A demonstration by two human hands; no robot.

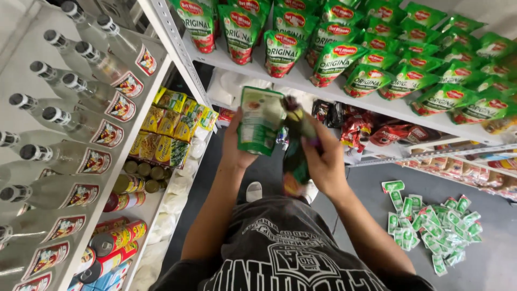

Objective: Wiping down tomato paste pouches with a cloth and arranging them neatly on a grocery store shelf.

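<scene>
So on the far left there's a white shelf [110,178] packed with clear glass bottles [81,126] lying neck-out in rows, and below them some yellow packets [161,132] and cans [116,237].

Moving in, the person's left hand [237,148] is up at about chest level, fingers wrapped round the lower edge of a green pouch [259,121]. That pouch stands pretty much upright, long axis running top to bottom, its flat printed side turned toward the person, top end pointing up at the shelf above. It hangs in the air between the two racks, just under the shelf edge.

Right beside it, the right hand [323,161] is clenched on a bundle of darker green pouches [296,148]. It's blurred, so I can't say how many. The bundle hangs mostly downward, touching or nearly touching the single pouch.

Above both hands sits a row of matching green pouches on the upper shelf [377,64]. Over to the right on the grey floor [495,258], a loose heap of small green sachets [433,229] lies well apart from the hands.
</scene>
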